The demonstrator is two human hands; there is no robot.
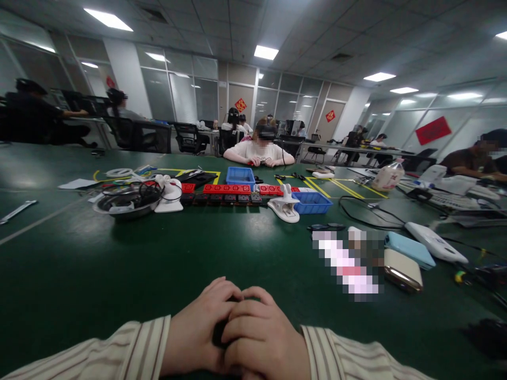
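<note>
Low in the head view, my left hand [200, 328] and my right hand [266, 333] meet above the green table [178, 256]. The fingers of both are curled, with the right ones lapping over the left. A dark patch shows between the palms; whether it is shadow or a small black object I cannot make out. Beyond the hands, across the table, stand a white clip base [285, 205] and a blue bin [311, 202]. Next to them runs a row of red blocks [228, 189] with black blocks [224, 200] along its near side.
At left are a metal bowl [127, 205] of cables, another white clip base [169, 195] and a wrench [18, 211]. A cream power bank [403, 270], a light-blue case [410, 249] and a blurred-out item lie right. A person [257, 148] sits opposite, behind another blue bin [240, 176].
</note>
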